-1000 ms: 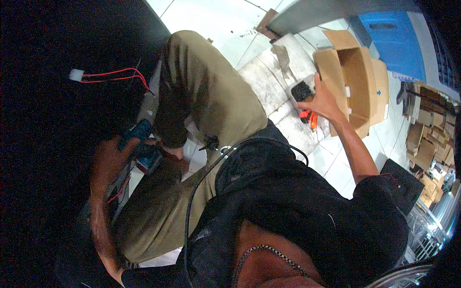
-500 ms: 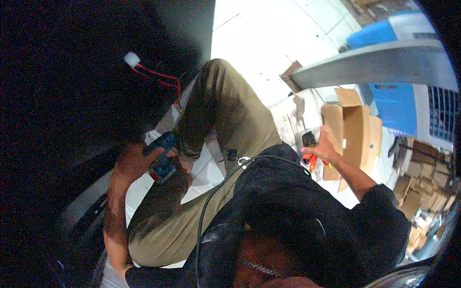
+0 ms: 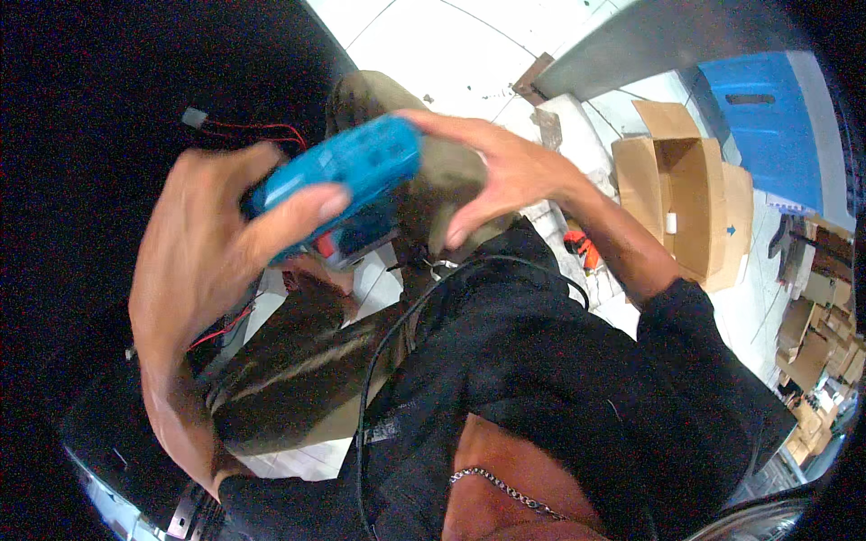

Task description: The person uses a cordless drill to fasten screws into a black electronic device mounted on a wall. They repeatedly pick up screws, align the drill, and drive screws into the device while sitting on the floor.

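Note:
My left hand (image 3: 203, 243) grips a rounded blue hand-held device (image 3: 361, 167), its thumb lying along the near side. The device is tilted, held up above my legs, with dark slots on its upper face and a small red patch underneath; its exact kind is unclear. My right hand (image 3: 510, 167) reaches to its far right end with thumb and fingers spread apart. The right fingertips meet or overlap the device's upper edge; firm contact cannot be made out. Both hands are slightly blurred.
Thin red wires with a white connector (image 3: 194, 117) stand out against a dark surface at left. On the floor to the right lie an orange-and-black object (image 3: 582, 248) and an open cardboard box (image 3: 713, 203). Behind are a grey beam (image 3: 658, 50) and a blue panel (image 3: 767, 117). A black cable (image 3: 397, 338) crosses my lap.
My left hand has raised the blue device up and to the right. My right hand has left the orange-and-black object's area and come over to the device's end.

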A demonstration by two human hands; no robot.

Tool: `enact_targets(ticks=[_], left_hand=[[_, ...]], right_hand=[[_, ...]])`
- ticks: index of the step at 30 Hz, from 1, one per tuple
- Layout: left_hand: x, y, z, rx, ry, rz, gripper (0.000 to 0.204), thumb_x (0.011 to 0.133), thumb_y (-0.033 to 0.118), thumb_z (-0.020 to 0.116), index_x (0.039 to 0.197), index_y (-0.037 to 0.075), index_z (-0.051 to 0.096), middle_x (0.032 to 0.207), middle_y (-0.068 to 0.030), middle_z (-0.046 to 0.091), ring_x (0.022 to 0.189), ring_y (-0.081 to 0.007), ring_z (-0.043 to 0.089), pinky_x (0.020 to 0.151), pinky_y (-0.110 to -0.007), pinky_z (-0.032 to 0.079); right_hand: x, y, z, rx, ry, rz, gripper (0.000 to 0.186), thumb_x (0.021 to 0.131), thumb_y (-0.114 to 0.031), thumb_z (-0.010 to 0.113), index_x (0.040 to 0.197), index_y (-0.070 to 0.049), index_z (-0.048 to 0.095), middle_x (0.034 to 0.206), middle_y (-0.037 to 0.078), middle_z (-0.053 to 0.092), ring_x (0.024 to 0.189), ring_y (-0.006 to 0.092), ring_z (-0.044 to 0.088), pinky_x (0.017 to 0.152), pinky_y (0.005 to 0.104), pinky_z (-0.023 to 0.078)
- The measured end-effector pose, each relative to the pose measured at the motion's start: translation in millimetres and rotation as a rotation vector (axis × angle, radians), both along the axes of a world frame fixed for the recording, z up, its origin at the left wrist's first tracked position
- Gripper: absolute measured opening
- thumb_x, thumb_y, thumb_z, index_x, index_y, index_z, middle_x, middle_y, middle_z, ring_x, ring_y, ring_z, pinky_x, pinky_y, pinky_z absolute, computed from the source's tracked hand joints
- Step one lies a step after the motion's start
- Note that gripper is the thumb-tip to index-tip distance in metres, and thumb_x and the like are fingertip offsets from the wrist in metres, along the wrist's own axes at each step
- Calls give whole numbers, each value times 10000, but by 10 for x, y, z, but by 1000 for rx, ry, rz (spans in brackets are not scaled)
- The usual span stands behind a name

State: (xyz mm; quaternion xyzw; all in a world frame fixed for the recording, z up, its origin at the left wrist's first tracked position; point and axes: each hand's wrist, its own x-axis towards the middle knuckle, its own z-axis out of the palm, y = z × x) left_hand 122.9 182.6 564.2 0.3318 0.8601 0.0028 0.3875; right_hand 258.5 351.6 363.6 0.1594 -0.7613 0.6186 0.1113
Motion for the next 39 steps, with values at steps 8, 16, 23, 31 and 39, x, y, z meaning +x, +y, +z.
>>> enact_targets(ticks=[8, 16, 23, 31, 39], left_hand=[[485, 633, -592, 1165, 639, -645, 218, 760, 278, 712, 846, 81, 678, 796, -80, 661, 662, -185, 618, 603, -305, 504], [1380, 1316, -2680, 670, -124, -1059, 132, 773, 139, 562, 838, 41, 620, 782, -137, 639, 781, -325, 648, 686, -434, 534], [2348, 1545, -3937, 915, -139, -764, 164, 801, 175, 528, 856, 49, 618, 759, -114, 633, 739, -323, 638, 659, -423, 516], [2607, 1582, -4360, 844, -45, -778, 181, 820, 211, 522, 896, 66, 600, 790, -79, 616, 744, -296, 607, 669, -383, 497], [2168, 1496, -3876, 998, -626, -225, 172, 852, 279, 569, 843, 107, 575, 832, -104, 616, 762, -255, 590, 702, -386, 479]], right_hand=[[575, 457, 179, -521, -240, -453, 341, 773, -250, 749, 1039, -54, 663, 886, 48, 683, 780, 123, 636, 714, 300, 520], [985, 947, 307, -228, -75, -820, 459, 755, -204, 690, 1144, 9, 573, 1068, 181, 632, 745, 193, 618, 680, 325, 514], [967, 833, 191, -381, -50, -722, 511, 786, -132, 646, 1230, 66, 489, 1094, 198, 608, 770, 189, 622, 696, 310, 514], [861, 836, 95, -630, -78, -595, 552, 743, -158, 709, 1193, 83, 498, 968, 168, 619, 732, 202, 594, 674, 339, 506], [877, 820, 39, -800, 3, -427, 532, 828, -144, 642, 1237, 60, 371, 1074, 151, 481, 712, 156, 518, 641, 332, 461]])
